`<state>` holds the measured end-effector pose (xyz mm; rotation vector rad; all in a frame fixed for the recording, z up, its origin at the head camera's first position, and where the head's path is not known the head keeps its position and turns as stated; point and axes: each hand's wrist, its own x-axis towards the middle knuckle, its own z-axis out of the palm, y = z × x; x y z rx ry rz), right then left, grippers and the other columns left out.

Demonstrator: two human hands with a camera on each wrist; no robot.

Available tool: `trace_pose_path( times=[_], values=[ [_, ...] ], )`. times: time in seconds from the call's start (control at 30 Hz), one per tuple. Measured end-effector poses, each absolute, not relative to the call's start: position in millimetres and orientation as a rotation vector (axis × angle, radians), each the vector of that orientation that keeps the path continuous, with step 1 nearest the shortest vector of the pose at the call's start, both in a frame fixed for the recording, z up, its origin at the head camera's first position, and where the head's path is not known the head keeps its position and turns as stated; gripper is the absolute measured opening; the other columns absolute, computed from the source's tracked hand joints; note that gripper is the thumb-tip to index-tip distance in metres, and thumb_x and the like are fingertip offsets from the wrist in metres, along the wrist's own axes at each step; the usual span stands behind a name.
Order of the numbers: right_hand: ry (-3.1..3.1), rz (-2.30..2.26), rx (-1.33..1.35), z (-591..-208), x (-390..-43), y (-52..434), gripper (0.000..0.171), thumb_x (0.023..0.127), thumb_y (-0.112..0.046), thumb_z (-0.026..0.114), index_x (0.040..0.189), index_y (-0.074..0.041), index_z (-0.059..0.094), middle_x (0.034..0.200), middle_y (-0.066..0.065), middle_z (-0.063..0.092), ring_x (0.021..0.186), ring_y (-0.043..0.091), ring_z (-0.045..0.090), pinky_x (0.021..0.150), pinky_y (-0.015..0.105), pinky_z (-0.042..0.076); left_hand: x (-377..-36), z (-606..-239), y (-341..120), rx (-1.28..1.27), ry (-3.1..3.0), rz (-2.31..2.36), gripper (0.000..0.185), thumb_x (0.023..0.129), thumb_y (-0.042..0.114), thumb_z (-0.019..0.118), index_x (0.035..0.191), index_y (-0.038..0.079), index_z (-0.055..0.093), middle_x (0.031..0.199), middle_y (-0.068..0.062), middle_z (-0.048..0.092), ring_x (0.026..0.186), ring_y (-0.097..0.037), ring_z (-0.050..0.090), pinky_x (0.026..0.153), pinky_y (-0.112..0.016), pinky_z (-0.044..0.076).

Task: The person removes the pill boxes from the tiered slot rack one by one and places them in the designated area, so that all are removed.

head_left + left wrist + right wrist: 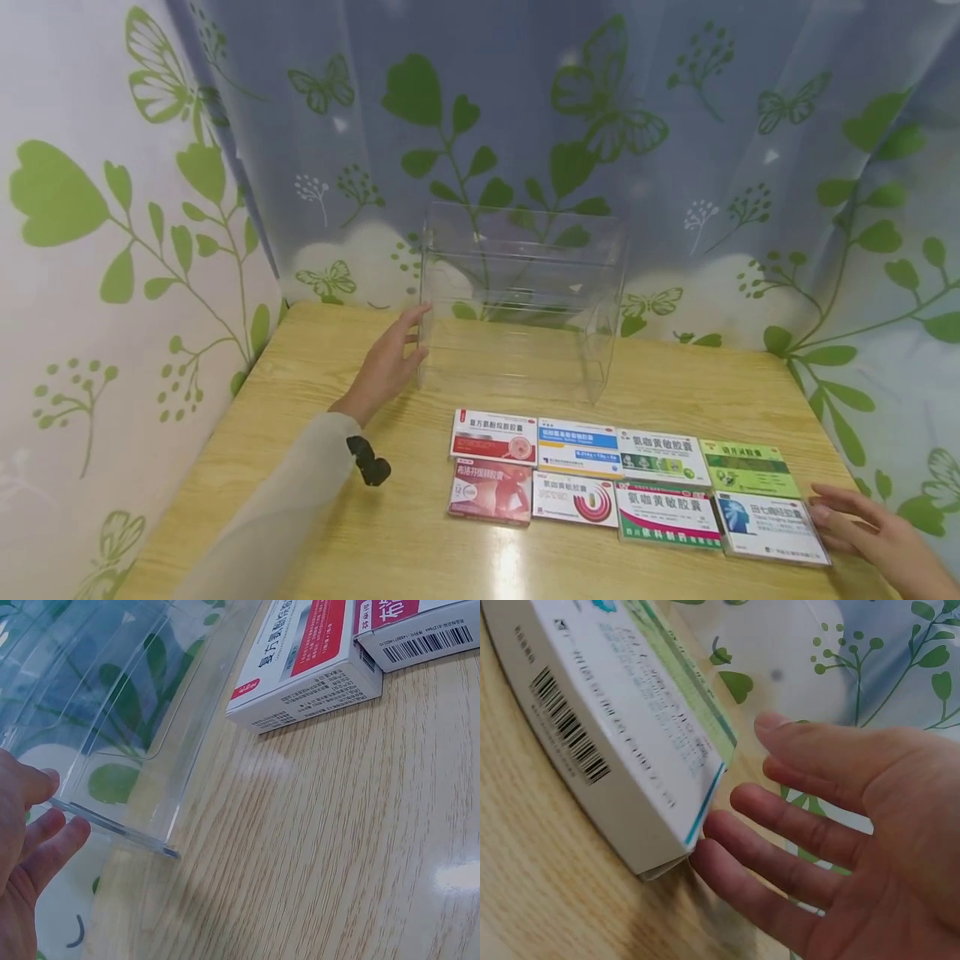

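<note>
A clear plastic rack [517, 342] with shelves stands against the curtain. My left hand [386, 367] holds its left side edge; in the left wrist view the thumb [37, 784] lies on one side of that edge and the fingers on the other. Two rows of medicine boxes lie flat in front of the rack. My right hand [873, 533] is at the right end of the rows, beside a white medicine box [772, 527] with a blue head picture. Its fingers are spread and loosely bent, with the fingertips [712, 855] at the box's corner.
Other boxes in the rows include a red-and-white box [493, 435], a blue-and-white box [579, 446], a green box [750, 468] and a pink box [490, 492]. The wooden table [420, 533] is bounded by a leaf-patterned curtain [337, 167] at the back and sides.
</note>
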<state>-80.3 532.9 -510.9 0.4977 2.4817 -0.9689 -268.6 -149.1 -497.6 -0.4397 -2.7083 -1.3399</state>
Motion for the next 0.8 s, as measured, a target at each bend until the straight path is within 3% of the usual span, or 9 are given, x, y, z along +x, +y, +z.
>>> trace_pose_path(
  times=[0.2, 0.3, 0.43, 0.53, 0.63, 0.8],
  values=[
    [2.483, -0.921, 0.500, -523.8, -75.4, 533.2, 0.106, 0.102, -0.062, 0.069, 0.162, 0.014, 0.025, 0.141, 0.048, 0.049, 0.105, 0.030, 0.071, 0.083, 0.038, 0.068, -268.2, -497.3, -149.3, -0.447, -2.705, -1.338, 0.076, 0.110, 0.010, 0.065, 0.172, 0.037, 0.029, 0.179, -0.005, 0.033, 0.144, -0.041, 0.060, 0.110, -0.062, 0.058],
    [2.476, -0.930, 0.517, -527.6, -75.4, 532.1, 0.114, 0.096, -0.067, 0.073, 0.163, 0.012, 0.026, 0.141, 0.048, 0.049, 0.105, 0.031, 0.070, 0.085, 0.040, 0.067, -268.6, -497.6, -149.5, -0.454, -2.701, -1.339, 0.076, 0.110, 0.010, 0.065, 0.172, 0.036, 0.029, 0.179, -0.006, 0.033, 0.144, -0.041, 0.060, 0.109, -0.062, 0.059],
    [2.473, -0.952, 0.534, -527.3, -75.9, 530.9, 0.114, 0.096, -0.068, 0.073, 0.164, 0.011, 0.026, 0.143, 0.047, 0.048, 0.105, 0.028, 0.071, 0.084, 0.039, 0.068, -268.4, -498.0, -149.1, -0.451, -2.705, -1.338, 0.076, 0.110, 0.010, 0.065, 0.172, 0.036, 0.029, 0.178, -0.007, 0.034, 0.143, -0.041, 0.061, 0.108, -0.062, 0.059],
    [2.454, -0.983, 0.547, -526.1, -76.0, 529.2, 0.110, 0.100, -0.066, 0.070, 0.164, 0.012, 0.025, 0.146, 0.048, 0.046, 0.103, 0.023, 0.072, 0.083, 0.036, 0.068, -267.9, -497.9, -149.9, -0.444, -2.707, -1.343, 0.076, 0.110, 0.011, 0.065, 0.172, 0.037, 0.029, 0.178, -0.007, 0.034, 0.144, -0.041, 0.060, 0.109, -0.062, 0.058],
    [2.443, -1.005, 0.574, -523.9, -74.4, 526.7, 0.102, 0.108, -0.063, 0.058, 0.163, 0.015, 0.023, 0.148, 0.049, 0.043, 0.099, 0.020, 0.074, 0.081, 0.035, 0.068, -267.5, -498.5, -150.9, -0.452, -2.702, -1.352, 0.076, 0.110, 0.011, 0.065, 0.172, 0.037, 0.029, 0.178, -0.008, 0.035, 0.144, -0.041, 0.060, 0.108, -0.063, 0.058],
    [2.621, -0.986, 0.575, -516.3, -77.2, 515.4, 0.088, 0.116, -0.056, 0.039, 0.161, 0.019, 0.027, 0.145, 0.047, 0.052, 0.088, 0.011, 0.075, 0.076, 0.034, 0.068, -266.2, -501.4, -154.8, -0.474, -2.689, -1.373, 0.079, 0.110, 0.014, 0.066, 0.174, 0.034, 0.024, 0.177, -0.010, 0.036, 0.142, -0.041, 0.061, 0.104, -0.061, 0.062]
  ],
)
